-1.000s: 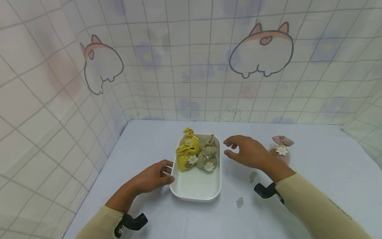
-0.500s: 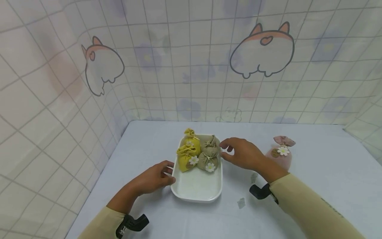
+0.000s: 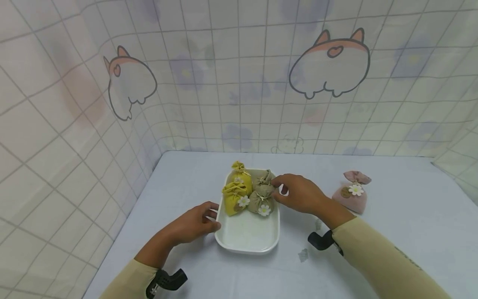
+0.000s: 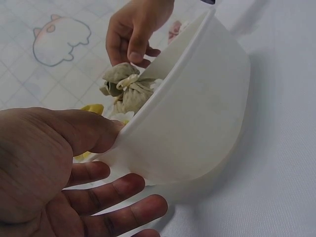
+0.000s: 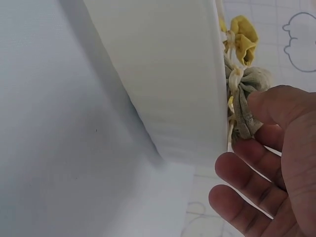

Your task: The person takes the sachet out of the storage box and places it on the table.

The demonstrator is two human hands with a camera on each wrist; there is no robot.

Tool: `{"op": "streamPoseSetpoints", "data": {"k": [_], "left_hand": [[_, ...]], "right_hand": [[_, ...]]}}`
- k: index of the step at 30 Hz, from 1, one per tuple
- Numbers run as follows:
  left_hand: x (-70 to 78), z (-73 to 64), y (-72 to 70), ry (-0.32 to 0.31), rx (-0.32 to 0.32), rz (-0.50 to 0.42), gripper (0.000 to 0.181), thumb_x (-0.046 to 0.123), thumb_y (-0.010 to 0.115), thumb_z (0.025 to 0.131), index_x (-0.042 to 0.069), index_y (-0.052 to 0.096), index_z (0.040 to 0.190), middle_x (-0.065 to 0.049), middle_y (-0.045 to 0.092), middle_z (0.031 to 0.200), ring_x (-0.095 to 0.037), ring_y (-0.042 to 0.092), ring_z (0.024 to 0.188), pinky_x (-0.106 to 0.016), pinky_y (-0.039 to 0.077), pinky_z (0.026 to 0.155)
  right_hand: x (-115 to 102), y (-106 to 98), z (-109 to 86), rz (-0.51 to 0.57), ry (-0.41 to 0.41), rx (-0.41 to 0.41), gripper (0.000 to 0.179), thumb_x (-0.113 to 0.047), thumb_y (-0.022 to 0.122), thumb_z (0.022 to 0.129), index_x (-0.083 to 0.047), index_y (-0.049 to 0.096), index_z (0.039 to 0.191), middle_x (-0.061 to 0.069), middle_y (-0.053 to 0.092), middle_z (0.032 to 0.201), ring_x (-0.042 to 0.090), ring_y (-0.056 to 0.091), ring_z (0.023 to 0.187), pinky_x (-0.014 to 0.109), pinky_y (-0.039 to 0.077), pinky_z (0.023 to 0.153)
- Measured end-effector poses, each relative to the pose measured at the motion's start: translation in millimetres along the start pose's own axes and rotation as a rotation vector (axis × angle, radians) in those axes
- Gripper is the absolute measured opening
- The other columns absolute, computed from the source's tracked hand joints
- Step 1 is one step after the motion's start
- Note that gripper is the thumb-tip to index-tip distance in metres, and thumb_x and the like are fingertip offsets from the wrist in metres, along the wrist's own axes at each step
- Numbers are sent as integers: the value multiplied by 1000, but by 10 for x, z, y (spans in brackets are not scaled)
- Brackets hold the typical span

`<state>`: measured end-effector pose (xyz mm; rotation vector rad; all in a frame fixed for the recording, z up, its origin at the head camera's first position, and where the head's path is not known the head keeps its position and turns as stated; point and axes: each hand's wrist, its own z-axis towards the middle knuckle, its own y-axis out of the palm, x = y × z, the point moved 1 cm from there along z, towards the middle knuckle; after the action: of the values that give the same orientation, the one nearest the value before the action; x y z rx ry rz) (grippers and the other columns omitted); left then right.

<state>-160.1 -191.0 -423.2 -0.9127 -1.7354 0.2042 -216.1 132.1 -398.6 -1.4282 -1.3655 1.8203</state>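
Observation:
A white plastic tray [image 3: 248,234] holds two yellow cloth pouches [image 3: 233,199] at left and two grey-beige pouches [image 3: 259,199] at right, tied at the neck; daisies show on several. My left hand [image 3: 194,222] touches the tray's left side; in the left wrist view its thumb lies at the rim, its other fingers loosely extended. My right hand [image 3: 300,193] reaches over the right rim. Thumb and index finger are apart, at the gathered top of a grey-beige pouch [image 5: 244,108]; whether they press the cloth is not clear. A pink pouch [image 3: 351,197] lies right of this hand.
The tray stands on a white-covered table [image 3: 186,174]. Two greyish patches [image 3: 303,255] mark the cloth right of it. Behind and on the left hangs a grid-patterned curtain [image 3: 224,62] with corgi drawings. Each wrist wears a black mount [image 3: 321,241].
My right hand has moved left from beside the tray to the grey-beige pouches at its right rim. The pink pouch has come fully into view. My left hand stays at the tray.

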Motion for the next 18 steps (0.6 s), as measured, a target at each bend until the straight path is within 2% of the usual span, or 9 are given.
{"op": "streamPoseSetpoints", "data": {"k": [8, 18], "left_hand": [[-1, -5, 9, 0, 5, -4, 53, 26, 75, 95, 14, 53, 142, -4, 64, 128, -24, 62, 118, -50, 52, 97], [5, -10, 9, 12, 6, 0, 53, 25, 75, 95, 13, 53, 142, -5, 65, 127, -25, 62, 117, -50, 52, 97]], "right_hand": [[-9, 49, 30, 13, -24, -1, 39, -31, 75, 95, -17, 69, 131, -5, 68, 104, 15, 60, 86, 30, 50, 61], [-4, 73, 36, 5, -55, 15, 37, -31, 77, 94, -14, 70, 126, -6, 66, 99, 14, 59, 87, 29, 51, 66]]}}
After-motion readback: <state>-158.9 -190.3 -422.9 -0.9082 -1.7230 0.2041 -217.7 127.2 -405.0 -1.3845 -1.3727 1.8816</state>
